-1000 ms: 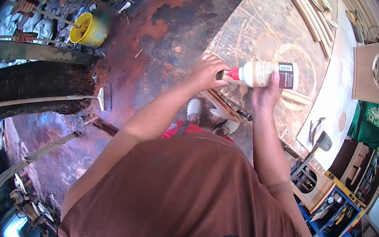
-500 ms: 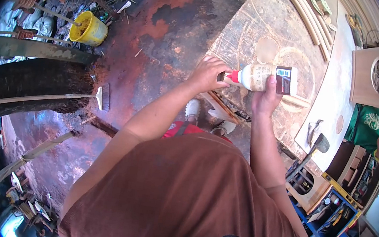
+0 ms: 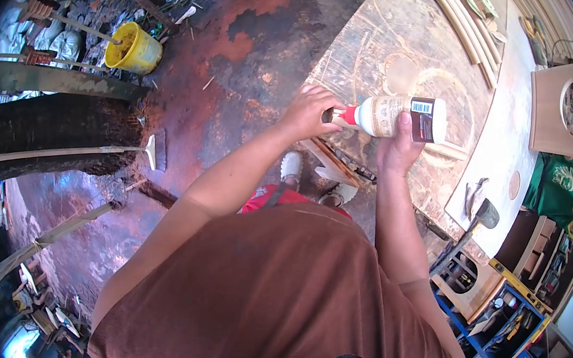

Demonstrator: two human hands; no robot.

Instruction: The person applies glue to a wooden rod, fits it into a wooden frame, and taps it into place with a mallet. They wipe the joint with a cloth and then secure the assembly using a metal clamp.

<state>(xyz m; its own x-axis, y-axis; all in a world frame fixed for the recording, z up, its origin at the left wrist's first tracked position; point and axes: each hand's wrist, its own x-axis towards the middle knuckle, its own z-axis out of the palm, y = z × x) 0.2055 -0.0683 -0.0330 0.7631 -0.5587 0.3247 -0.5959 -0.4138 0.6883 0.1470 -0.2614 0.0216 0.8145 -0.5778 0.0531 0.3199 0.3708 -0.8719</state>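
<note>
My right hand (image 3: 401, 146) is wrapped around a white glue bottle (image 3: 383, 116) with a red cap, tipped on its side so that its nozzle points left. A dark label with a barcode covers the bottle's base end. At the nozzle, my left hand (image 3: 311, 112) is closed, fingers curled, on what looks like a small pale wooden piece (image 3: 341, 121). Its far end is hidden in my fingers. Both hands are above the near edge of a scratched wooden worktable (image 3: 359, 52).
Long wooden strips (image 3: 462, 29) lie at the table's far side. A mallet (image 3: 486, 214) rests at the right, near a blue tool shelf (image 3: 474, 338). Another person in a green shirt (image 3: 561, 188) is at the right edge. A yellow bucket (image 3: 146, 51) and a broom (image 3: 155, 151) are at left.
The bottle and my right hand have shifted very slightly left, and the nozzle is closer to my left hand's fingers. Both hands keep their holds.
</note>
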